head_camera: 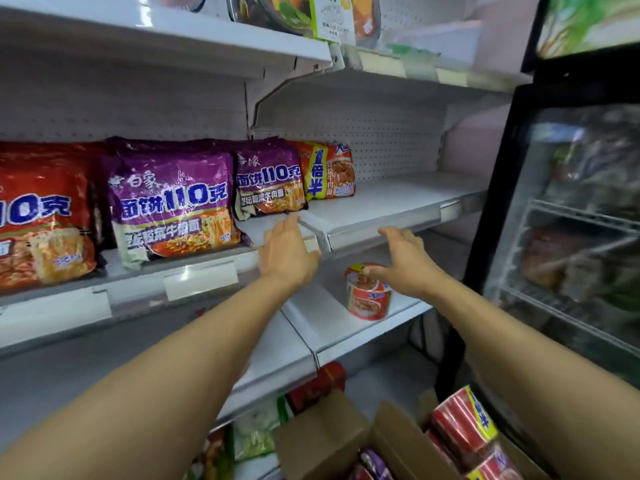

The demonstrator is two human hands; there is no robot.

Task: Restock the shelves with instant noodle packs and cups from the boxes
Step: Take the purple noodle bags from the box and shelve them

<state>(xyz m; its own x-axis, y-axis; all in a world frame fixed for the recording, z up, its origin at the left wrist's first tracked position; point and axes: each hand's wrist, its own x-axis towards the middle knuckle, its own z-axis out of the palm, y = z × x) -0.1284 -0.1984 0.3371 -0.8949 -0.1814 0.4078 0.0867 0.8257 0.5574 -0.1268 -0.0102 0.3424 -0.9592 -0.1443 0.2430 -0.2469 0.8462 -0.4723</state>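
- Head view: a red noodle cup point(369, 292) stands upright on the lower white shelf point(332, 323), near its front edge; its foil lid and side carry a picture of braised meat, and the far rim is partly hidden by the right hand.
- On the middle shelf point(391, 202) an orange-red noodle pack point(329, 169) with a yellow-green stripe stands at the back, alone on the right-hand section, the rest of which is bare board.
- Just left of it, two purple noodle packs point(173, 206) stand facing outward, one nearer the front, one further back point(268, 180); both show white and blue lettering over a noodle picture.
- A red noodle pack point(41, 216) stands at the far left of the same shelf, cut off by the picture edge.
- The left hand point(287, 252) reaches out with fingers straight and close together, the tips at the front lip of the middle shelf; it holds nothing, and whether it touches the lip I cannot tell.
- The right hand point(401, 263) is spread wide and relaxed above the cup, thumb down near the lid, fingers up toward the shelf edge; it grips nothing.
- At the bottom, an open cardboard box point(332, 441) holds red cups point(464, 424) with yellow bands.
- A glass-door cooler point(568, 209) stands at the right.
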